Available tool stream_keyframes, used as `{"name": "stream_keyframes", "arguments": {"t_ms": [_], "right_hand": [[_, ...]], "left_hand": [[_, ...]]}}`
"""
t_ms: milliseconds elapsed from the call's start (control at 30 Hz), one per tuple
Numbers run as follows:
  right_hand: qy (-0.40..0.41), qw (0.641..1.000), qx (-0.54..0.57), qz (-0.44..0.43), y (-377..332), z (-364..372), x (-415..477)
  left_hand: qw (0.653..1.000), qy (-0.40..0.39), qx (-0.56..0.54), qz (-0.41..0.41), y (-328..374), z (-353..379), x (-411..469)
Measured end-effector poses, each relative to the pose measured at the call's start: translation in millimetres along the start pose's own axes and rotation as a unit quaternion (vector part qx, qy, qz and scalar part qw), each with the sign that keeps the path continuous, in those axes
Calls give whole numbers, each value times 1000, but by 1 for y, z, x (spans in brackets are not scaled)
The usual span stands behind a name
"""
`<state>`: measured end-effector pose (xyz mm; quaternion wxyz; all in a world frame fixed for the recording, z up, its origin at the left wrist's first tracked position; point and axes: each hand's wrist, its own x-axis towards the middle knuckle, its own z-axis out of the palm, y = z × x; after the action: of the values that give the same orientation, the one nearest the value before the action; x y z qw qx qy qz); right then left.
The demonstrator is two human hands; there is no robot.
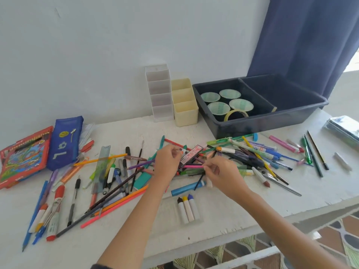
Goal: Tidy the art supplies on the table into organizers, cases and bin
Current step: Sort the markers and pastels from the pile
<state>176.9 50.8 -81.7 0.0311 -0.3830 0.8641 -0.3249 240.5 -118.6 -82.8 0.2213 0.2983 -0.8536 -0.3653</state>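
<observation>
1. Art supplies (pixel 258 154), loose plastic pens, markers and pencils, lie heaped mid-surface directly under both hands, with more scattered left and right.
2. Our left hand (pixel 168 162) curls over the left end of a flat black box with a red label (pixel 191 156); we cannot tell whether it grips anything.
3. Our right hand (pixel 219 171) pinches the right end of a slim pink pen (pixel 192 166) low in the heap.
4. Pulling that pen from under crossed pieces could drag its neighbours along, and round ones may roll off the white surface (pixel 233 220) at its near edge.
5. The white tiered organizer (pixel 160 94), cream plastic organizer (pixel 184 105) and dark blue bin (pixel 260 127) stand far off, so anything loosely held could drop on the way.
</observation>
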Motion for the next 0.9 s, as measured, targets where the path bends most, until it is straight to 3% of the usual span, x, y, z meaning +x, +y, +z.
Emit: {"name": "stream_keyframes", "arguments": {"t_ms": [200,367,500,633,700,800,900], "right_hand": [[87,995,-41,40,28,-15,25],[28,990,-125,67,43,-26,47],[21,982,-182,36,46,-28,55],[12,983,-180,35,47,-27,55],[40,990,-127,36,45,-27,53],[83,993,66,59,27,-33,47],[3,962,254,99,-3,-42,34]], "left_hand": [[1000,-1,17,-25,1,16,16],[999,38,-18,-7,4,18,18],[995,84,-44,31,14,9,17],[991,102,-74,47,26,-5,7],[990,104,-85,43,29,-13,-1],[989,92,-106,36,30,-25,-16],[985,81,-149,7,27,-36,-34]]}}
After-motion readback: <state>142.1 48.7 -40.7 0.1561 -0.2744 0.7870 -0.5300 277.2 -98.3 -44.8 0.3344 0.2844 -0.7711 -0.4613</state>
